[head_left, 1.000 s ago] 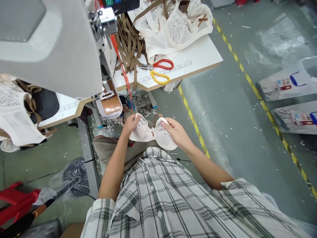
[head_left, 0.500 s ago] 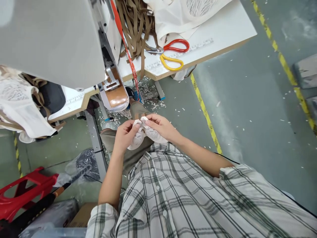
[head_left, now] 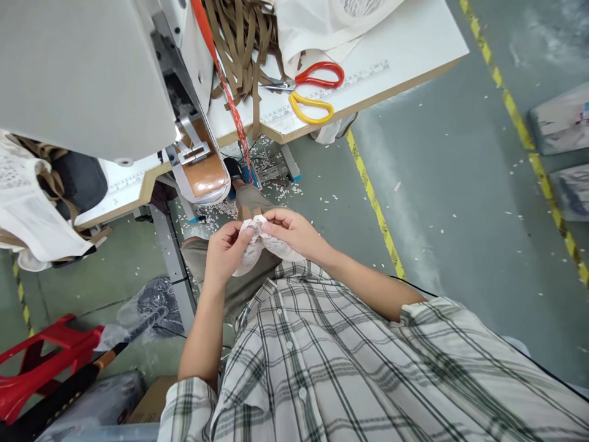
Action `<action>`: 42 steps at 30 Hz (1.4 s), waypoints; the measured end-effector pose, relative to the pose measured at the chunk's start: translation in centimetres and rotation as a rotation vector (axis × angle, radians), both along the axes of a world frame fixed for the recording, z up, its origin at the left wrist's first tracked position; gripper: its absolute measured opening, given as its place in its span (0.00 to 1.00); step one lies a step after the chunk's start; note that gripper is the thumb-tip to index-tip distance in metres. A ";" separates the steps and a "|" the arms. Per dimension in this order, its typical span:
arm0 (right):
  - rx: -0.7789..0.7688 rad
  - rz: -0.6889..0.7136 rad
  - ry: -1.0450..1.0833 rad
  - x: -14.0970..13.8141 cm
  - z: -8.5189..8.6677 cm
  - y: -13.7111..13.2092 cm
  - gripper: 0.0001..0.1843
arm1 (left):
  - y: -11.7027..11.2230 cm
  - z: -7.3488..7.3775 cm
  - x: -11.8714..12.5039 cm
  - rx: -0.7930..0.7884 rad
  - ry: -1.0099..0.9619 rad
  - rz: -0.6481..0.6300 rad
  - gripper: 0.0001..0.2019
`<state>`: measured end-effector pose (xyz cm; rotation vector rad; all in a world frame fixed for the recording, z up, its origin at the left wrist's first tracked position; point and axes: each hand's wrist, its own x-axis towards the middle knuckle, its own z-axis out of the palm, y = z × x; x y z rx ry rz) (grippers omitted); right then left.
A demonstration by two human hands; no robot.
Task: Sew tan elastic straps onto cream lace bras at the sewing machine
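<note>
Above my lap, a piece of white lace fabric (head_left: 275, 246) is pinched at its upper edges between both hands. My left hand (head_left: 225, 250) grips its left part, thumb on top and fingers beneath. On the other side, my right hand (head_left: 294, 234) pinches the right part in the same way. The two thumbs are close together, and short brown strap ends (head_left: 251, 212) stick out just beyond the fingertips. The lower lace hangs in two rounded lobes over my leg. The fingertips under the fabric are hidden.
Ahead on the left stands a sewing machine (head_left: 197, 156). Scissors (head_left: 310, 95) with red and yellow handles lie on the white table (head_left: 405, 67), near brown straps (head_left: 243, 49) and white fabric (head_left: 322, 27). A red plastic stool (head_left: 50, 356) is at lower left. Scraps litter the floor.
The view has shifted slightly, so the table and machine appear a little further left and up. Both hands keep their pinch on the lace fabric, with little other change.
</note>
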<state>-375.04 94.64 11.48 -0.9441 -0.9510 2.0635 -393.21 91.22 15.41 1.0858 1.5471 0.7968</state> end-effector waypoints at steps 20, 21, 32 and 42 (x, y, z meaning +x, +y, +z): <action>0.268 0.129 -0.280 0.7 0.1 0.6 0.20 | 0.3 0.2 -0.4 0.013 0.017 -0.047 0.13; 0.370 0.134 -0.399 0.9 0.1 0.8 0.22 | 0.2 0.4 -0.3 0.026 0.046 -0.056 0.12; 0.205 0.144 0.007 0.0 0.5 1.2 0.20 | 0.0 1.5 0.6 0.813 1.002 -0.367 0.10; 0.304 -0.135 0.069 -0.5 2.9 -2.1 0.05 | -1.7 1.8 -0.1 0.697 0.864 -0.049 0.12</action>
